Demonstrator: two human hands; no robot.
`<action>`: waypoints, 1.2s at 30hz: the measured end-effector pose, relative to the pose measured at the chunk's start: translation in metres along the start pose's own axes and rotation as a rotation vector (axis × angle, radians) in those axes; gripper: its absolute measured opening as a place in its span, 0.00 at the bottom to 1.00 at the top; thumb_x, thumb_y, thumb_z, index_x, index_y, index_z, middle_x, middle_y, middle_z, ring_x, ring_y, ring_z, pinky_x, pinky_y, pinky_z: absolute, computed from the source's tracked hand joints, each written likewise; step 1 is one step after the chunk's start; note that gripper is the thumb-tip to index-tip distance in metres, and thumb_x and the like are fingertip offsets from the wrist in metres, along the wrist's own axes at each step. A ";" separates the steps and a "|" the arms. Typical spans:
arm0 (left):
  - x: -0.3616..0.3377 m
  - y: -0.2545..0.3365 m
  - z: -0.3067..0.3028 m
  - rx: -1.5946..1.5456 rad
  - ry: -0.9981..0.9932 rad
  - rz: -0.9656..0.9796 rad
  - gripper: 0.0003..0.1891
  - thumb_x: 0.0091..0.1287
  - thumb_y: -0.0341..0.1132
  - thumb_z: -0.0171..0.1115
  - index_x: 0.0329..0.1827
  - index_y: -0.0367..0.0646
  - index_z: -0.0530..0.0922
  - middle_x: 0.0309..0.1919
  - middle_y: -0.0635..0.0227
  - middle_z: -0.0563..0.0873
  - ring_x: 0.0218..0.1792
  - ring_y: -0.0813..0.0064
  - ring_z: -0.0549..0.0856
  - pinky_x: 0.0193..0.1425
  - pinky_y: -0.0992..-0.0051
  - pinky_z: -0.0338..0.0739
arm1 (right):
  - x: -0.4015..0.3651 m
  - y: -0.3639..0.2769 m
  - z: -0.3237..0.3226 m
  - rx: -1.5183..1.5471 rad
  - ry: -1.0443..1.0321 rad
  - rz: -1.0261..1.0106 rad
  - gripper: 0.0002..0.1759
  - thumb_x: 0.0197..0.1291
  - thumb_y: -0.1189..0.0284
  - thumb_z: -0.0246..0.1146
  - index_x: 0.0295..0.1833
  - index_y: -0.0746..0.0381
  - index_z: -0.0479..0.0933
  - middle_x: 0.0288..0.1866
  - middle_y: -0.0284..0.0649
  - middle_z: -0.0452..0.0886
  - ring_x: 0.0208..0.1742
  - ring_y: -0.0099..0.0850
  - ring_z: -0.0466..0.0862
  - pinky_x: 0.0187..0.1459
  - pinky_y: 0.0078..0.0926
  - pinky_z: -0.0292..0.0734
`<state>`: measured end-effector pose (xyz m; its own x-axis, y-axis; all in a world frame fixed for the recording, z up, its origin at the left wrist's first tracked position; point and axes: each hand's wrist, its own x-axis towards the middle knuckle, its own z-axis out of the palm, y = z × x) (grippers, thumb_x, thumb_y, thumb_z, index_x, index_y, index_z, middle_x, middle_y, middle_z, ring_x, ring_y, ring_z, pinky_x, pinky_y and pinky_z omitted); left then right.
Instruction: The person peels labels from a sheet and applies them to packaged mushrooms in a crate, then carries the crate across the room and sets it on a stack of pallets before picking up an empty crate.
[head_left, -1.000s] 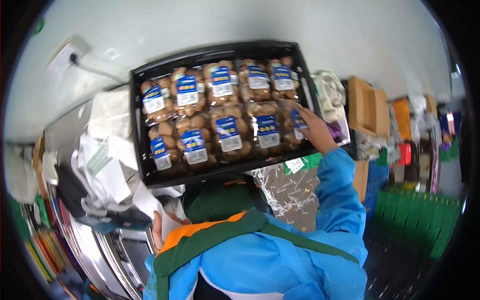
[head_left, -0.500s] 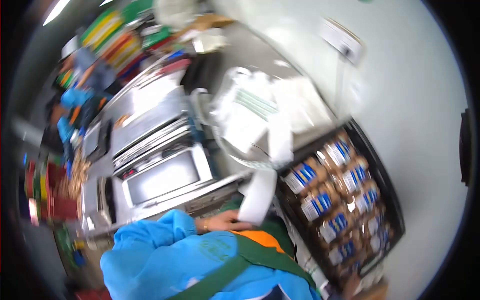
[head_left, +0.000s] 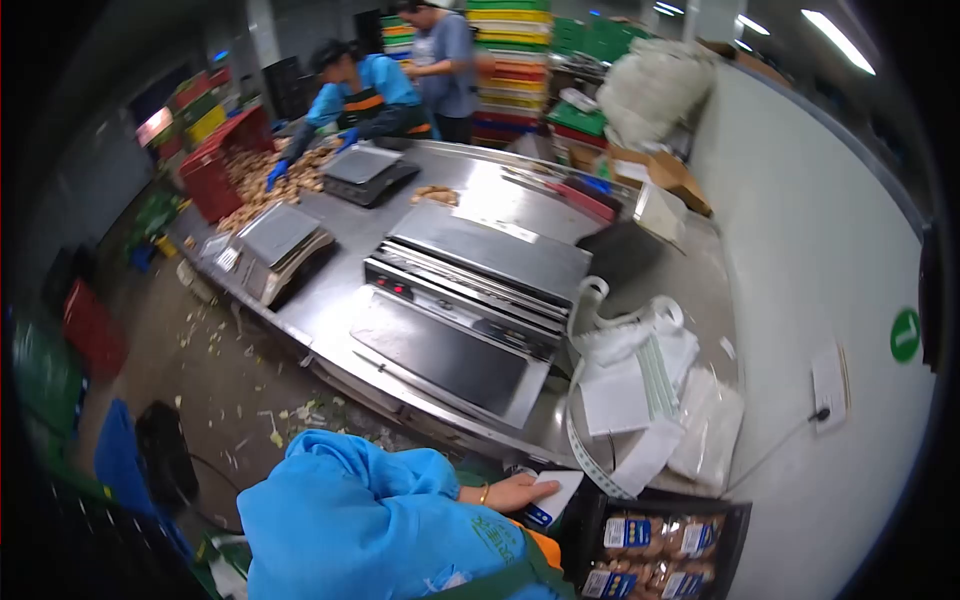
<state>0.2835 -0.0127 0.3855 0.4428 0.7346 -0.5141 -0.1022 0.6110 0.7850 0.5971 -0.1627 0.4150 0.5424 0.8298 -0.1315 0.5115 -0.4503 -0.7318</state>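
My left hand (head_left: 515, 493), at the end of a blue sleeve, holds a flat white label-like piece (head_left: 558, 490) with blue print at its lower end. Its fingers lie over the piece's near face. My right hand is out of view. Close to the left hand's right, a black crate (head_left: 738, 555) contains several clear packs of brown produce (head_left: 663, 535) with blue and white labels. A long white strip of labels (head_left: 572, 425) curls down from the table towards the crate.
A wrapping machine (head_left: 470, 290) stands on the steel table (head_left: 330, 335), with two scales (head_left: 275, 240) beyond. Plastic bags (head_left: 705, 425) lie by the wall. Two people stand at the far side; one reaches into brown produce (head_left: 270, 180) spilling from a red crate (head_left: 215, 165).
My view has swung left and levelled, so more of the table and the co-workers show. The crate now sits lower in view. The piece in my left hand now shows its blue print.
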 end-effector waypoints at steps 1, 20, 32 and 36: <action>0.006 -0.007 0.000 -0.008 0.015 0.058 0.24 0.70 0.52 0.54 0.40 0.35 0.83 0.33 0.73 0.85 0.33 0.86 0.79 0.39 0.83 0.74 | 0.022 -0.006 0.038 0.095 -0.191 -0.146 0.10 0.59 0.77 0.58 0.46 0.65 0.77 0.42 0.47 0.80 0.41 0.35 0.80 0.40 0.31 0.76; -0.001 -0.006 -0.065 -0.320 0.335 0.098 0.22 0.70 0.47 0.55 0.54 0.36 0.77 0.42 0.74 0.83 0.39 0.84 0.79 0.41 0.82 0.73 | 0.040 -0.176 0.185 0.215 -0.769 -0.985 0.06 0.57 0.79 0.59 0.40 0.64 0.78 0.44 0.51 0.78 0.45 0.48 0.79 0.46 0.37 0.74; -0.213 0.270 -0.115 0.662 0.694 1.892 0.33 0.71 0.41 0.53 0.76 0.49 0.48 0.62 0.44 0.71 0.47 0.60 0.82 0.42 0.67 0.82 | 0.042 -0.218 0.217 0.165 -0.628 -0.830 0.04 0.52 0.85 0.59 0.32 0.65 0.76 0.61 0.49 0.71 0.56 0.39 0.75 0.54 0.31 0.68; -0.165 0.260 -0.123 0.435 0.351 1.615 0.25 0.71 0.34 0.52 0.70 0.40 0.61 0.46 0.55 0.81 0.42 0.72 0.81 0.45 0.74 0.78 | 0.046 -0.221 0.231 0.162 -0.601 -0.883 0.04 0.52 0.84 0.60 0.33 0.65 0.76 0.60 0.50 0.72 0.57 0.42 0.75 0.53 0.31 0.69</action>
<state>0.0743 0.0613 0.6314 -0.0674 0.5406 0.8386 0.0425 -0.8382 0.5438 0.3554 0.0507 0.4161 -0.4128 0.8858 0.2118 0.4435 0.3986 -0.8027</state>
